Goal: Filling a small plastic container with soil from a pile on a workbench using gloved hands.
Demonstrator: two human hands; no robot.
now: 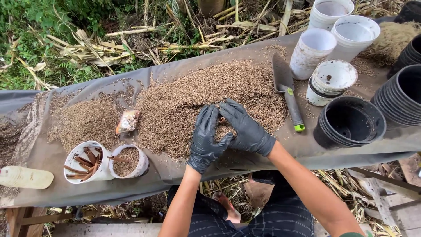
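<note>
Both my hands wear black gloves. My left hand [205,139] and my right hand [246,127] are cupped together around a scoop of brown husk material [222,130] at the near edge of a big husk pile [210,98]. The pile lies on a grey sheet [307,149] that covers the table. A garden trowel [287,90] with a grey handle and green end lies on the husks just right of my hands.
Two white pots lie near the front left, one with brown sticks [85,161], one with husks [128,160]. A crumpled wrapper [128,121] lies on the husks. White pots [329,81] and stacked black pots [351,122] stand at right. A pale bottle [24,177] lies at far left.
</note>
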